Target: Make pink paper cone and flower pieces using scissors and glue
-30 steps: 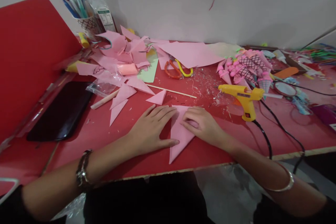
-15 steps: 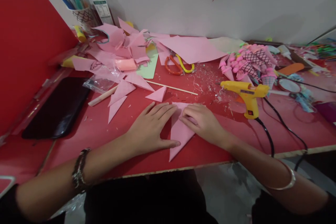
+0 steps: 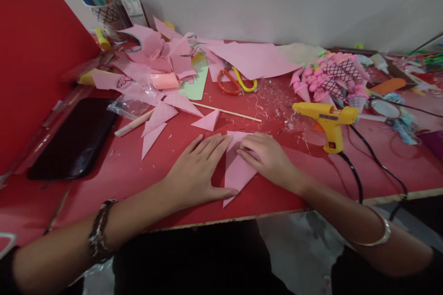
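Note:
A folded pink paper triangle (image 3: 236, 173) lies on the red table (image 3: 145, 179) near its front edge, point towards me. My left hand (image 3: 200, 168) lies flat beside it, fingers stretched out, fingertips and thumb resting on the paper's left edge. My right hand (image 3: 265, 154) rests on the paper's upper right part, its fingers curled and pressed down on the fold. Neither hand lifts the paper.
A yellow glue gun (image 3: 327, 122) with a black cord stands right of my hands. Behind are loose pink paper triangles (image 3: 157, 120), a thin wooden stick (image 3: 228, 112), scissors (image 3: 237, 83), pink paper cones (image 3: 328, 78), a pen cup (image 3: 104, 11). A black phone (image 3: 74, 138) lies at left.
Both hands stay on the pink triangle with hardly any movement; the view has tilted slightly, so everything sits a little higher in the picture.

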### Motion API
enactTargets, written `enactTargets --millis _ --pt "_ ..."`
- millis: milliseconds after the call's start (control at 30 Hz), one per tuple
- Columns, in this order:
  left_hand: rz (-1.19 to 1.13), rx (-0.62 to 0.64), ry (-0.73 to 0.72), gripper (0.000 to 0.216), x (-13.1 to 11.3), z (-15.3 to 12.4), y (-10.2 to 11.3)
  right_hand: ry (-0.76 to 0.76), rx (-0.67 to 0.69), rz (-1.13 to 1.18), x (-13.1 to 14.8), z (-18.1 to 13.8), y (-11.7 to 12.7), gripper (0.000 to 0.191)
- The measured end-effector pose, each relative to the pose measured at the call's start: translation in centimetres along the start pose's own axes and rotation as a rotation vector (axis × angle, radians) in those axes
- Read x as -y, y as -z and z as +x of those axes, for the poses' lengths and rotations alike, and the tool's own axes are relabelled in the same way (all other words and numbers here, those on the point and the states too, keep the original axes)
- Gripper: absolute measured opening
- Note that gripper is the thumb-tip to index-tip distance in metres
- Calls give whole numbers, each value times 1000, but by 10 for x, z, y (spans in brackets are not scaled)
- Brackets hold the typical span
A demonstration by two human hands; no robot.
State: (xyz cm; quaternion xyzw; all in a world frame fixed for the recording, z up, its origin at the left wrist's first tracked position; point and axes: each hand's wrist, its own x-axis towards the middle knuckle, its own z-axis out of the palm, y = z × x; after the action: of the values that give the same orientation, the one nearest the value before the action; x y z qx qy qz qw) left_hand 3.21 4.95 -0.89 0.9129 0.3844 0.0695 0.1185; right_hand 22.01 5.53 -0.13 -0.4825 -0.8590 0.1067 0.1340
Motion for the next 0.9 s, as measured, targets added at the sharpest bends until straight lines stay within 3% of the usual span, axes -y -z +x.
enactTargets --millis 533,733,900 --pt "6 -77 9 76 -7 -19 -3 -46 -8 69 -3 0 0 22" --pt "-13 -45 -71 47 -9 -21 1 -44 29 43 -1 0 1 24" --pt "-5 36 -80 47 -8 -20 5 -45 23 34 1 0 1 25"
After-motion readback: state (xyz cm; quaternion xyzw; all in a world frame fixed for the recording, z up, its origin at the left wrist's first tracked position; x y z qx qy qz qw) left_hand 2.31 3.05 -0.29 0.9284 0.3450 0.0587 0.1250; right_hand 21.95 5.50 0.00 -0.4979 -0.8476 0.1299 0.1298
